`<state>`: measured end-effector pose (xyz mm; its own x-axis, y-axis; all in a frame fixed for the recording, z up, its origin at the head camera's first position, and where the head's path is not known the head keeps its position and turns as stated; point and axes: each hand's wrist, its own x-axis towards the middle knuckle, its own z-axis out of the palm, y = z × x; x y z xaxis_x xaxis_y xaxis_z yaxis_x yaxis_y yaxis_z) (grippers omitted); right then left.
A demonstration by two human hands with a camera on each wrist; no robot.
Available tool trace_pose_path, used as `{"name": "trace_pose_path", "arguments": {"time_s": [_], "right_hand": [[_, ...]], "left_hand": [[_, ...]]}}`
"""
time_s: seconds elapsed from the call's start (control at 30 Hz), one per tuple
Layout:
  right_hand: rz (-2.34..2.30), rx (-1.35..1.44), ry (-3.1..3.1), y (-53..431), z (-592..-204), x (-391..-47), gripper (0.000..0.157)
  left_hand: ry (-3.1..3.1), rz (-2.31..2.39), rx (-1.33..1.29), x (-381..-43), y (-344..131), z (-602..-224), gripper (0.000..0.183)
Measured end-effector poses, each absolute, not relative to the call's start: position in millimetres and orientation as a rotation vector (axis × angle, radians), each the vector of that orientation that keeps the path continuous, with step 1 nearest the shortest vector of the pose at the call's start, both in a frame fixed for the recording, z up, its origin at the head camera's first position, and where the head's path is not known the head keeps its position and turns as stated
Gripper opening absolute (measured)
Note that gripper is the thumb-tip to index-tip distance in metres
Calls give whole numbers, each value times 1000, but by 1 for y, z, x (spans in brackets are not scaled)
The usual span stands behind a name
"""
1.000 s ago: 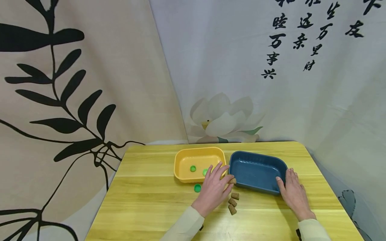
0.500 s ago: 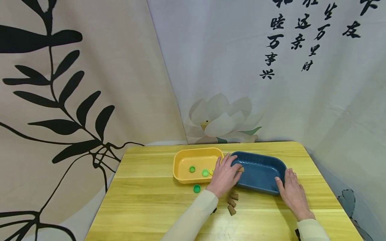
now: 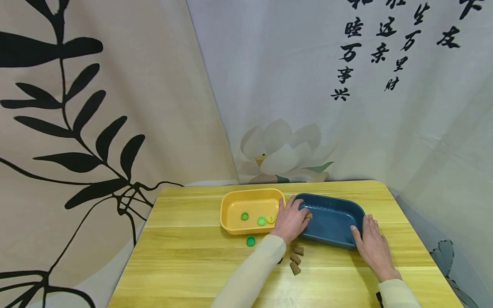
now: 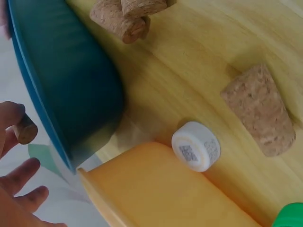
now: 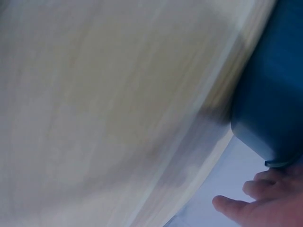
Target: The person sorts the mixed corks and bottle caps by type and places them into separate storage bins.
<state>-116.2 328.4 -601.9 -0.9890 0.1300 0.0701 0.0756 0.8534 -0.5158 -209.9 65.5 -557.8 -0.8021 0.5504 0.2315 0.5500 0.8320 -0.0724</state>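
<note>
My left hand (image 3: 290, 220) pinches a cork (image 4: 26, 130) between thumb and finger, over the left end of the blue tray (image 3: 331, 222). In the head view just the end of that cork shows past the fingers. My right hand (image 3: 374, 250) rests with fairly straight fingers against the tray's right end; in the right wrist view the fingertips (image 5: 258, 187) are at its rim. Several more corks (image 3: 295, 268) lie on the table in front of the blue tray. Inside the blue tray I see nothing, though its left corner is covered by my left hand.
Left of the blue tray stands a yellow tray (image 3: 227, 220) holding green caps (image 3: 261, 221) and a yellow cap (image 3: 271, 219). A green cap (image 3: 250, 241) lies in front of it. The left wrist view shows a white cap (image 4: 195, 145) beside the yellow tray.
My left hand has carried the cork right, from between the trays to over the blue tray's left end. The yellow cap has come into view. My right hand has stayed put.
</note>
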Motion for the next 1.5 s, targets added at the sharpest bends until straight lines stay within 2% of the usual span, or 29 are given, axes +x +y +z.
{"name": "trace_pose_path", "arguments": {"time_s": [0.2, 0.47, 0.6, 0.93, 1.5], "right_hand": [[805, -159, -2926, 328, -602, -116, 82], [810, -151, -2925, 328, -600, -115, 81], [819, -136, -2927, 328, -600, -115, 81], [835, -141, -2933, 329, -603, -114, 82], [807, -117, -2946, 328, -604, -114, 78]], "left_hand": [[-2818, 54, -804, -211, 71, -563, 30], [-2850, -88, -805, -208, 60, -564, 67], [-2833, -243, -856, -202, 40, -565, 77], [-2768, -344, -966, -187, 2, -563, 80], [-2635, -131, -1139, -143, -44, -584, 78]]}}
